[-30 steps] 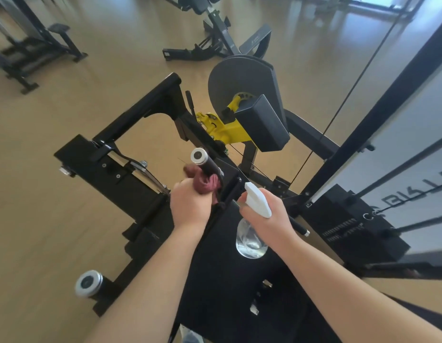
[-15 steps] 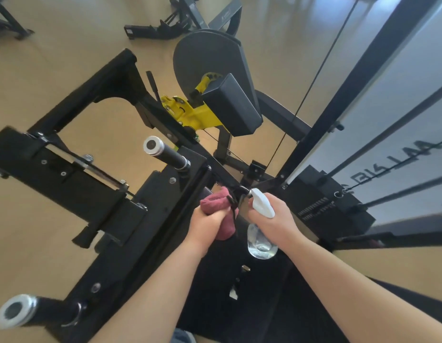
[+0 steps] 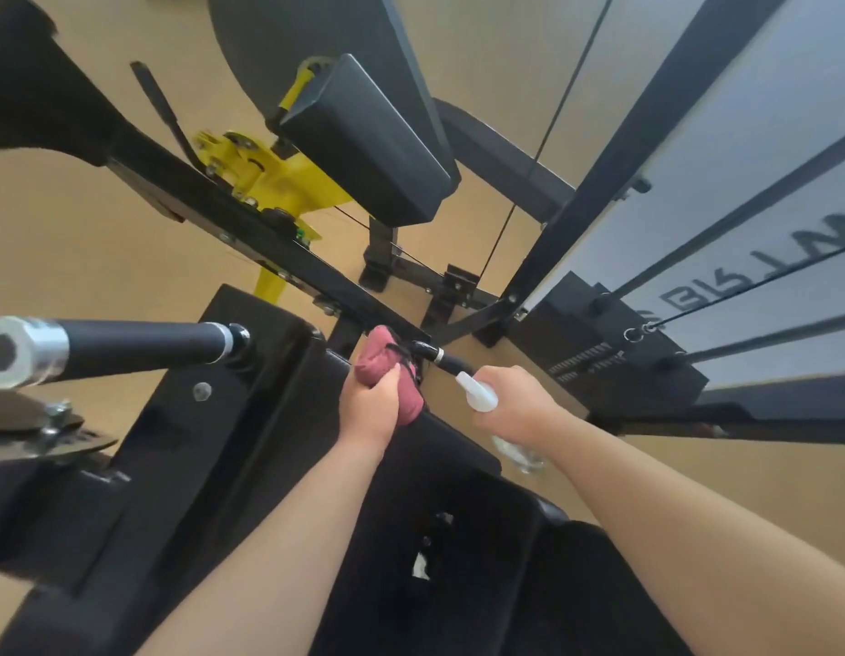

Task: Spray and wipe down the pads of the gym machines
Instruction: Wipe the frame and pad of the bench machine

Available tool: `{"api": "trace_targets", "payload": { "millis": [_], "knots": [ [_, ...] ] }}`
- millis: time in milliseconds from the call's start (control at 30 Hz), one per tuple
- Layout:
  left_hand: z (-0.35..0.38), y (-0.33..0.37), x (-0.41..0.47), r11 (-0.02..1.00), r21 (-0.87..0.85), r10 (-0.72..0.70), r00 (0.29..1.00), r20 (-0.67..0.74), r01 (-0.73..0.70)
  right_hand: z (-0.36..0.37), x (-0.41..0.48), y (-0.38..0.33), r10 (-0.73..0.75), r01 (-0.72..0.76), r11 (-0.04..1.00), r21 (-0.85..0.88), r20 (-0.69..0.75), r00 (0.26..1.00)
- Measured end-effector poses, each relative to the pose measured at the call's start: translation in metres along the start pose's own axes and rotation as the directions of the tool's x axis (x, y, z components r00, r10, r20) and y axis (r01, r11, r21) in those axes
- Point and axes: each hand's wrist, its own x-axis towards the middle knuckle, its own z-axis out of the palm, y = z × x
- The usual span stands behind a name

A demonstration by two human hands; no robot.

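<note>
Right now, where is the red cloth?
In the head view, the red cloth sits centre frame, bunched in the left hand, just left of the spray bottle.

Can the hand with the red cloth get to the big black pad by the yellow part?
Probably, with a lean. The left hand grips the cloth; only the slanted frame bar crosses between it and the pad, whose face is uncovered.
</note>
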Motion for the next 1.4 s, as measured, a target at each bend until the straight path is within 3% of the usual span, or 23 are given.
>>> {"api": "trace_targets", "payload": {
  "millis": [233, 300, 333, 400, 467, 500, 567, 633, 700, 833, 1000, 1100, 1267, 1400],
  "knots": [
    [0.020, 0.012, 0.028, 0.996, 0.013, 0.090, 0.991, -0.096, -0.090, 0.010, 0.028, 0.016, 0.113, -0.111, 0.988, -0.103, 0.018, 0.993],
    [0.025, 0.014, 0.037, 0.980, 0.106, 0.179, 0.980, -0.083, -0.170, 0.009, 0.029, 0.025, 0.148, -0.141, 0.983, -0.116, 0.062, 0.987],
    [0.028, 0.013, 0.041, 0.945, 0.231, 0.253, 0.965, -0.066, -0.232, 0.007, 0.029, 0.030, 0.164, -0.153, 0.981, -0.122, 0.080, 0.983],
    [0.038, 0.008, 0.055, 0.772, 0.516, 0.420, 0.907, 0.023, -0.371, 0.003, 0.029, 0.041, 0.187, -0.176, 0.977, -0.119, 0.089, 0.978],
    [0.052, 0.000, 0.066, 0.549, 0.702, 0.449, 0.868, 0.210, -0.453, -0.005, 0.030, 0.048, 0.209, -0.204, 0.977, -0.067, 0.075, 0.975],
    [0.060, -0.007, 0.072, 0.423, 0.776, 0.367, 0.871, 0.326, -0.469, -0.009, 0.031, 0.051, 0.220, -0.219, 0.975, -0.026, 0.065, 0.973],
    [0.074, -0.025, 0.085, 0.057, 0.854, 0.099, 0.854, 0.511, -0.517, -0.015, 0.035, 0.057, 0.248, -0.249, 0.968, 0.033, 0.049, 0.968],
    [0.083, -0.049, 0.094, -0.260, 0.779, -0.039, 0.812, 0.582, -0.571, -0.018, 0.039, 0.065, 0.275, -0.277, 0.958, 0.071, 0.034, 0.961],
    [0.092, -0.064, 0.102, -0.388, 0.737, -0.018, 0.804, 0.595, -0.554, -0.020, 0.046, 0.077, 0.286, -0.288, 0.954, 0.084, 0.037, 0.958],
    [0.110, -0.062, 0.127, -0.413, 0.721, 0.099, 0.760, 0.642, -0.556, -0.031, 0.061, 0.091, 0.182, -0.174, 0.981, -0.081, 0.103, 0.978],
    [0.141, -0.057, 0.151, -0.472, 0.650, 0.026, 0.727, 0.686, -0.596, -0.024, 0.078, 0.107, 0.075, -0.047, 0.987, -0.155, 0.181, 0.981],
    [0.147, -0.056, 0.159, -0.496, 0.575, -0.013, 0.668, 0.744, -0.650, -0.010, 0.084, 0.120, 0.028, 0.006, 0.991, -0.131, 0.254, 0.967],
    [0.161, -0.063, 0.163, -0.471, 0.544, -0.018, 0.624, 0.782, -0.695, 0.005, 0.081, 0.137, 0.019, 0.012, 0.994, -0.106, 0.284, 0.959],
    [0.195, -0.080, 0.152, -0.376, 0.508, -0.102, 0.579, 0.809, -0.775, 0.008, 0.078, 0.147, 0.020, 0.005, 0.996, -0.089, 0.271, 0.962]
  ]
}}
